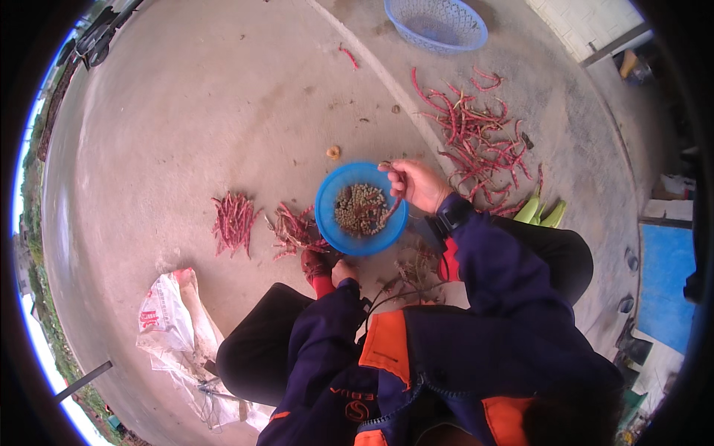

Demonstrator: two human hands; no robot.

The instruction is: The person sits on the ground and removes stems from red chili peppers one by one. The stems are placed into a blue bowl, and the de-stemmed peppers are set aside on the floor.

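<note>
A blue plastic basin (326, 226) stands on the concrete floor before me, with a heap of pale shelled beans (357, 214) and some darker bits in it. Over its right rim, my right hand (421, 184) grips a long reddish bean pod (398, 205), which hangs down into the basin. My left hand (345, 272) is low, just below the basin's near rim and beside my red shoe (313, 263); its fingers are mostly hidden. Touching the basin's left side is a small pile of dry red pods (293, 231).
Farther left lies a neater bundle of red pods (234, 223). A large loose heap of pods (474, 131) spreads to the right, with green corn husks (540, 213) near my knee. A blue-violet plastic basket (438, 28) stands beyond. A white woven sack (167, 323) lies at lower left.
</note>
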